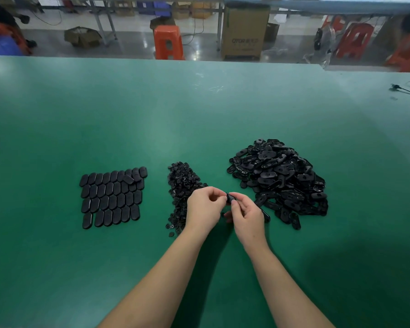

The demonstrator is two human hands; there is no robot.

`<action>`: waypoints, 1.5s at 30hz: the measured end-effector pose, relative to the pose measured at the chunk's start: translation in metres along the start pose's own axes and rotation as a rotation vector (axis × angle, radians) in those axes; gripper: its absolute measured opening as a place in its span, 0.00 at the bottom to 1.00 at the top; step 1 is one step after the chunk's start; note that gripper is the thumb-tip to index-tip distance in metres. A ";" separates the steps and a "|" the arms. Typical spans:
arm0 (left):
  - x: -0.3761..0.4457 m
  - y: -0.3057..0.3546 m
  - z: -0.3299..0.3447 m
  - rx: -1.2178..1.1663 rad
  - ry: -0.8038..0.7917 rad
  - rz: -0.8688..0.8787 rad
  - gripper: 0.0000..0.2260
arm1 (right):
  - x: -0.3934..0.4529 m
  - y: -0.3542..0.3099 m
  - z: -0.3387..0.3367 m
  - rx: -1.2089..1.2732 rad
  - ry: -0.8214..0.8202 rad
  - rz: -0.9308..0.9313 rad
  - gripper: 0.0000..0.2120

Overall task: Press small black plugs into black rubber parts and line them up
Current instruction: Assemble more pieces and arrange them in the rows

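Observation:
A big heap of black oval rubber parts (pixel 279 178) lies on the green table at the right. A smaller pile of small black plugs (pixel 181 185) sits in the middle. At the left, finished rubber parts (pixel 113 196) lie flat in several neat rows. Just in front of the plug pile, my left hand (pixel 202 210) and my right hand (pixel 245 216) meet, and the fingertips of both pinch one black rubber part (pixel 230 198) between them. Another rubber part (pixel 265 214) pokes out behind my right hand. Whether a plug is in my fingers is hidden.
The green table (pixel 199 114) stretches far ahead and to both sides. Black cables (pixel 407 87) lie at its far right edge. Beyond the table stand an orange stool (pixel 168 42), a cardboard box (pixel 244 31) and other stools.

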State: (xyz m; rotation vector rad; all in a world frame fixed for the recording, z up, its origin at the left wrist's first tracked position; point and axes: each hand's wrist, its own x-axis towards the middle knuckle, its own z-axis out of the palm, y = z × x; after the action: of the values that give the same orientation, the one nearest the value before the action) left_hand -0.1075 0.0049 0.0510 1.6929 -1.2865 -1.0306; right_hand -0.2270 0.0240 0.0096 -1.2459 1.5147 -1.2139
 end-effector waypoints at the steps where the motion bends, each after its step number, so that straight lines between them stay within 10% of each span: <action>1: 0.000 0.002 0.002 0.030 0.008 0.012 0.04 | 0.000 0.001 0.000 -0.005 -0.005 -0.004 0.15; 45: 0.010 -0.001 -0.011 -0.054 -0.139 -0.095 0.04 | 0.002 0.006 -0.003 0.150 -0.032 0.020 0.15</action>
State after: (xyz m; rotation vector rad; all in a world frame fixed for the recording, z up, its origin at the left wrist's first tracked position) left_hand -0.0956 -0.0040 0.0531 1.6796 -1.2635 -1.2465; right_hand -0.2314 0.0227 0.0041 -1.1434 1.3835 -1.2646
